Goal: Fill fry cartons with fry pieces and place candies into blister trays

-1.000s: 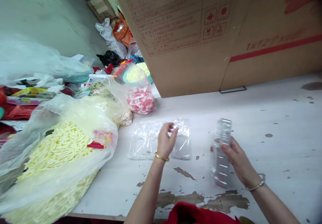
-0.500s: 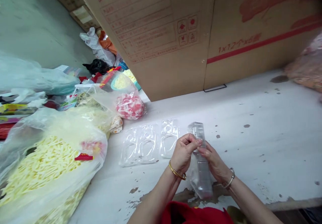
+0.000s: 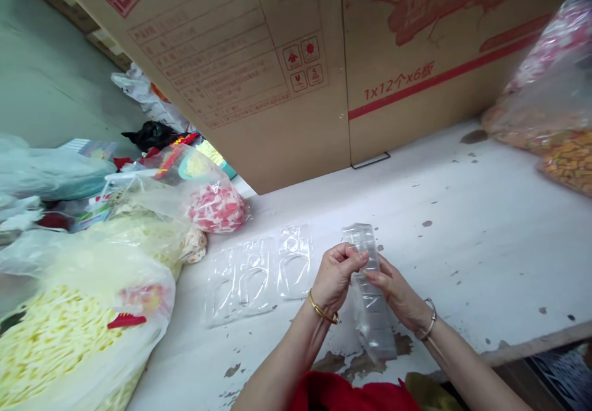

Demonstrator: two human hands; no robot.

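Note:
A long stack of clear plastic blister trays [image 3: 370, 312] lies in front of me, running from my body toward the box. My left hand [image 3: 338, 272], gold bangle at the wrist, is closed with thumb and fingertips pinching at its upper part. From the other side my right hand [image 3: 393, 291], wearing a silver bangle, pinches the stack too, its thumb close to the left one. To the left, single clear blister trays [image 3: 256, 278] lie flat in a row, with another tray [image 3: 296, 263] nearest the hands.
Behind stands a big printed cardboard box [image 3: 296, 134]. A large bag of pale yellow pieces [image 3: 65, 325] lies at left, beyond it a bag of pink and white pieces [image 3: 217, 206]. A bag of orange pieces [image 3: 568, 158] sits at far right on the stained white table [image 3: 462, 263].
The view has shifted to the right, so the right-hand bag shows more. My fingers have barely moved on the stack, whose upper part looks slightly more spread.

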